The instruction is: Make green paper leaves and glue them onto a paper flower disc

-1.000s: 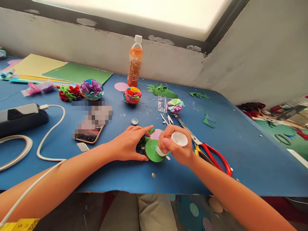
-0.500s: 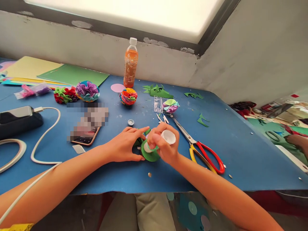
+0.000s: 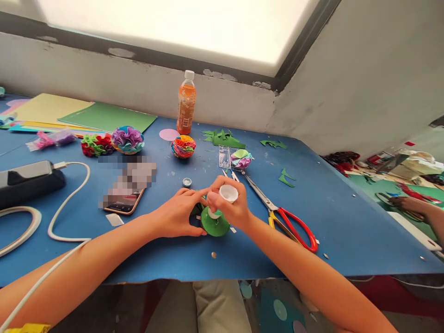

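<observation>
A round green paper piece (image 3: 215, 225) lies near the table's front edge, with a whitish round part on it partly covered by my fingers. My left hand (image 3: 180, 213) curves round its left side, thumb and fingers gripping the green paper. In my right hand (image 3: 231, 203) a small white cup-like container (image 3: 228, 194) is held tilted over the green piece, its wide round end facing up. What my right fingertips touch below it is partly hidden. A small round grey-white cap (image 3: 187, 182) sits just behind my hands.
Red-and-yellow-handled scissors (image 3: 294, 226) lie on the right. Behind are paper balls (image 3: 183, 147), green scraps (image 3: 224, 138) and an orange drink bottle (image 3: 186, 104). On the left are a phone (image 3: 126, 199), a white cable (image 3: 57, 217) and coloured sheets (image 3: 107, 118). Another person's hand (image 3: 409, 204) is at far right.
My right hand with the white container has shifted slightly left, uncovering more of the green piece. The whole view has tilted up a little. The other person's hand shows more.
</observation>
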`<state>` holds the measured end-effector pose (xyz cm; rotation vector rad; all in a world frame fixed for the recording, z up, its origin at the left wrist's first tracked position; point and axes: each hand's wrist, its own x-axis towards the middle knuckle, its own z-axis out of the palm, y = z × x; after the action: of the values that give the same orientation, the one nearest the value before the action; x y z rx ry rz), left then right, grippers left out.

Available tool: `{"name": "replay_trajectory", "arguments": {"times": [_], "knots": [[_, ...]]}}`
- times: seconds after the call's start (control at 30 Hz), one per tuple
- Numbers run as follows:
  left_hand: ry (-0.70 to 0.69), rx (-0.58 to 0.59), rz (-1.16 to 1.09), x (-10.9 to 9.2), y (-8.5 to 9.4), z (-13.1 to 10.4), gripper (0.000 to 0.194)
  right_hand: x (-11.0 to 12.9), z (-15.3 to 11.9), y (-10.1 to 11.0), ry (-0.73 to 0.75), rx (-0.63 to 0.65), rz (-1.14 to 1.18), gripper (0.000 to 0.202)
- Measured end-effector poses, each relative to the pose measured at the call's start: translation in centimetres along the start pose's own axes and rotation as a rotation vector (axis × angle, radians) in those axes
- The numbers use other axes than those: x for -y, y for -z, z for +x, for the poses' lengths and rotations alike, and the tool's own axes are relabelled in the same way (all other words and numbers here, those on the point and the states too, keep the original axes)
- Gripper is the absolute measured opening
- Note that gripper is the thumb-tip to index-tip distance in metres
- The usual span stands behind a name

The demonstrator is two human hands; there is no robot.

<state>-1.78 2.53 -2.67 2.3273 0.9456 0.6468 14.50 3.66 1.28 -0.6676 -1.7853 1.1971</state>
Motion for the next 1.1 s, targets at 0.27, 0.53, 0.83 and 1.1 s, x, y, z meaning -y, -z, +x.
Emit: {"name": "replay_trajectory", "arguments": {"times": [0.27, 0.53, 0.83, 1.1], "knots": [[0.018, 0.014, -0.035, -0.2, -0.1, -0.2, 0.079, -0.6, -1.2, 0.0, 0.078, -0.125, -0.088, 0.020], [0.025, 0.025, -0.022, -0.2, -0.2, -0.2, 0.082, -1.0, -1.4, 0.3, 0.146, -0.151, -0.087, 0.019], [0.007, 0.008, -0.007, 0.1, -0.4, -0.3, 0.081, -0.1, -1.9, -0.3, 0.140, -0.164, -0.192, 0.018], [0.017, 0.012, 0.009, -0.5, -0.1, -0.2, 0.075, -0.1, -1.5, -0.8, 0.075, -0.249, -0.204, 0.019]]}}
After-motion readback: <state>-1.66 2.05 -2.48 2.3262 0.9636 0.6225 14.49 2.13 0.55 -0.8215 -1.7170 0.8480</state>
